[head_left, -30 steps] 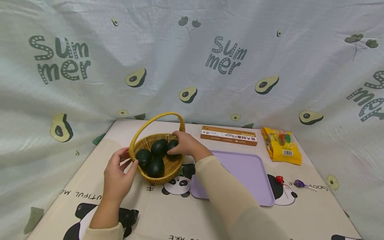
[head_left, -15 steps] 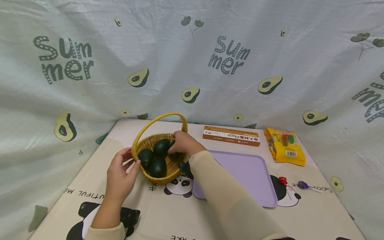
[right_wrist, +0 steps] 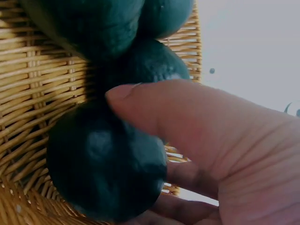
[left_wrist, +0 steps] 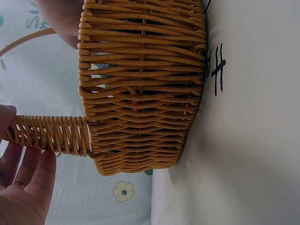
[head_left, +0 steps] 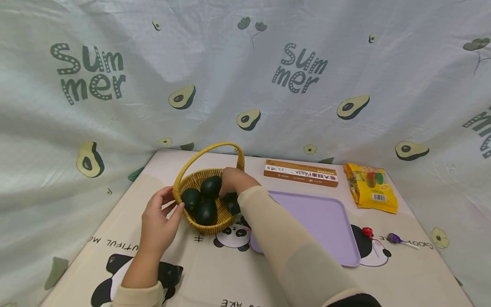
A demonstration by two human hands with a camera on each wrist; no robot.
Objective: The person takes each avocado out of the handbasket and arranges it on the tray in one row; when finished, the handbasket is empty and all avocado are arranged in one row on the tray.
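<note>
Avocado (right_wrist: 105, 164), dark green, sat at the right inner wall of the wicker basket (head_left: 215, 221), enclosed by the right hand (head_left: 234, 181). Right wrist view showed the thumb lying across its top and curled fingers (right_wrist: 187, 204) beneath it, so the fruit lay between thumb and fingers, in contact with both. Three more dark avocados (head_left: 205, 198) lay beside it in the basket, touching one another.

Basket stood on the surface (head_left: 215, 277), a mat printed with pandas, just left of the purple tray (head_left: 318, 221). Left hand (head_left: 157, 226) was at the basket's left rim: fingers nearly straight and spread, thumb at the rim where the handle joins. Left wrist view showed a fingertip (left_wrist: 5, 117) against the woven handle base; a firm grip could not be confirmed.

Behind the tray lay a brown pasta box (head_left: 301, 172) and a yellow snack bag (head_left: 371, 187). Two lollipops (head_left: 383, 236) lay right of the tray. An avocado-print cloth (head_left: 245, 85) hung behind.
</note>
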